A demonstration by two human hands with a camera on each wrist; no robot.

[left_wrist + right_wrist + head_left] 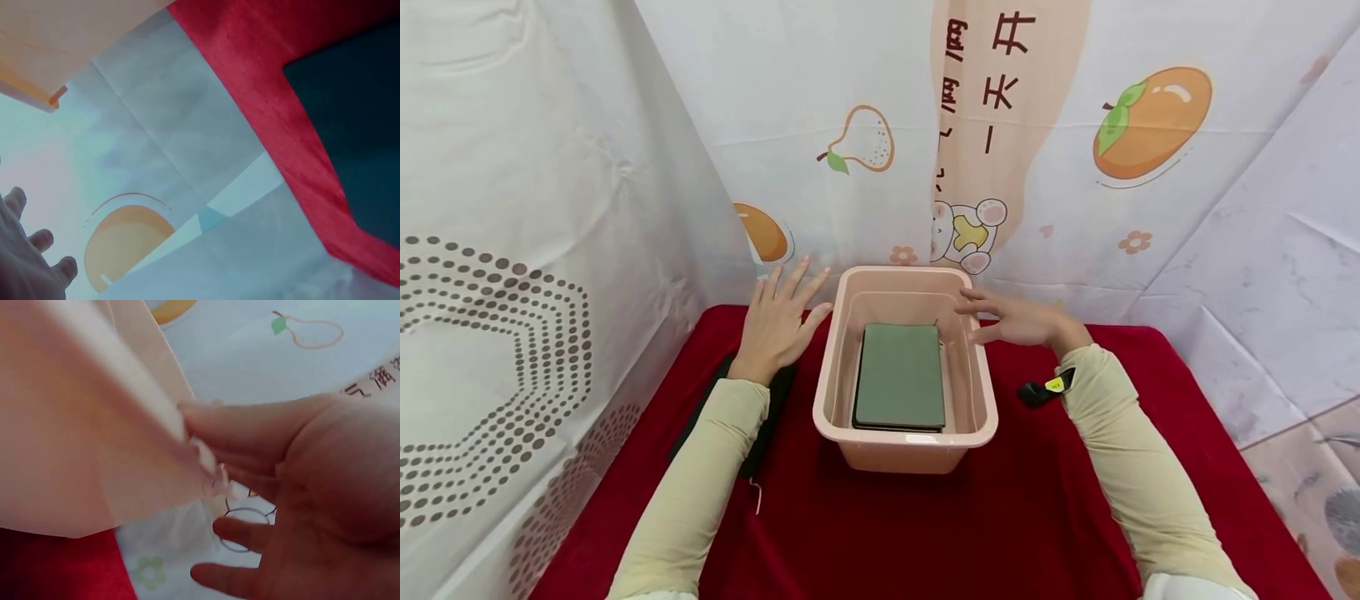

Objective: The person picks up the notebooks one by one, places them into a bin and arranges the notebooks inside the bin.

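A pale pink plastic bin (906, 439) stands in the middle of the table, with a green-covered notebook (901, 375) lying flat inside; a dark edge shows beneath the cover. My left hand (780, 321) hovers by the bin's left side, fingers spread and holding nothing. In the left wrist view only the fingertips of the left hand (37, 250) show. At the bin's right rim is my right hand (1011, 321), its fingers extended. The right wrist view has the thumb of the right hand (300, 469) at the rim (156, 406); whether it touches is unclear.
Below my left forearm lies a dark flat item (778, 408) with a white cord (757, 496). A black strap with a yellow label (1055, 385) hangs at my right wrist. Red cloth (910, 542) covers the table, and a fruit-print curtain (880, 208) rises behind the bin.
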